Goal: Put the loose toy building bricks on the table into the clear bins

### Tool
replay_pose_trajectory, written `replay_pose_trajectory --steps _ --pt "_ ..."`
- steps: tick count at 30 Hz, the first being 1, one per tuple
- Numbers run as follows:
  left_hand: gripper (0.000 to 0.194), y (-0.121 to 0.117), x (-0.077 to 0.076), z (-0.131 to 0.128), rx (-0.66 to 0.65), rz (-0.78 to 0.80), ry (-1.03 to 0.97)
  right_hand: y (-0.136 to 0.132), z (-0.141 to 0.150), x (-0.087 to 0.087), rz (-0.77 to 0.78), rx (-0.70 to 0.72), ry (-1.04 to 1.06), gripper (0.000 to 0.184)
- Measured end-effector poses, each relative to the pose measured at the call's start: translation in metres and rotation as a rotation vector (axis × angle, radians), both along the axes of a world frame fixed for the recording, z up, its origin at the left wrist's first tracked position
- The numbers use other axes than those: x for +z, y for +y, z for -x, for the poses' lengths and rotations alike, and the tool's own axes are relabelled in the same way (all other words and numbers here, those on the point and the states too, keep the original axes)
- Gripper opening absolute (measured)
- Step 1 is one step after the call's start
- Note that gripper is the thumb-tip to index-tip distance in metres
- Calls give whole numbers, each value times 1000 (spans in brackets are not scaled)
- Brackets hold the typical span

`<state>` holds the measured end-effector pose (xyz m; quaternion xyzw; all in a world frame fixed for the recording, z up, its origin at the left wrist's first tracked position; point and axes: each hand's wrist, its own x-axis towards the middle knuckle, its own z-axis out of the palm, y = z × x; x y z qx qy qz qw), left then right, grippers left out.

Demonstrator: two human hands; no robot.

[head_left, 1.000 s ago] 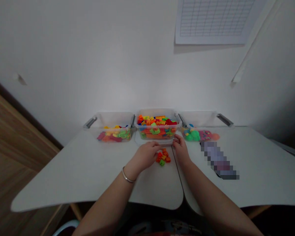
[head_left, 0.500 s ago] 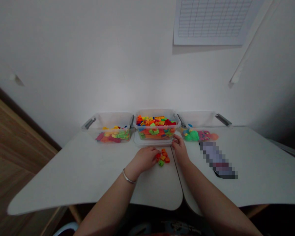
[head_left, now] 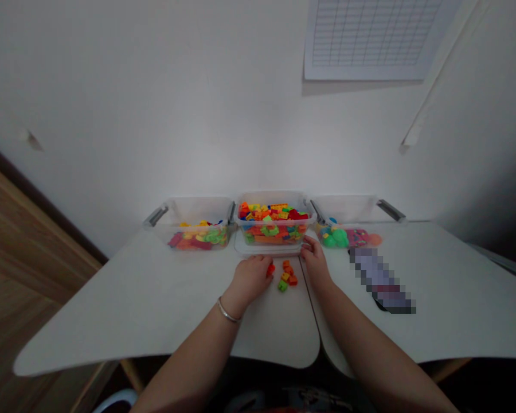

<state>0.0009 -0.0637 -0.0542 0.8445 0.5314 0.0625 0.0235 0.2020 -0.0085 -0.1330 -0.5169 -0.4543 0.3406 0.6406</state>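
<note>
My left hand (head_left: pixel 253 277), a bracelet at its wrist, has its fingers closed on a red toy brick (head_left: pixel 270 268) just over the white table. To its right lies a small group of loose bricks: orange bricks (head_left: pixel 288 268), a yellow brick (head_left: pixel 285 276) and a green brick (head_left: pixel 282 285). My right hand (head_left: pixel 315 261) rests by the right corner of a pale lid (head_left: pixel 258 250), fingers loosely bent and apart, with nothing seen in them. On that lid stands a clear box (head_left: pixel 275 222) full of colourful bricks.
A clear bin (head_left: pixel 198 207) with colourful pieces stands at left, another bin (head_left: pixel 348 206) with toys at right. A pixelated phone-like object (head_left: pixel 382 281) lies on the right tabletop (head_left: pixel 447 298). A seam divides the tabletops; a gridded paper (head_left: pixel 370 40) hangs on the wall.
My left hand has moved slightly left, taking the red brick away from the group of loose bricks. My right hand has stayed in place.
</note>
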Motion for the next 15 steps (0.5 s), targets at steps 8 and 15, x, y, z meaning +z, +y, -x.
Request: replay_pose_trajectory --steps 8,15 --pt "22 2 4 2 117 29 -179 0 2 0 11 -14 18 51" --pt "15 18 32 8 110 -432 -701 1 2 0 26 1 35 53"
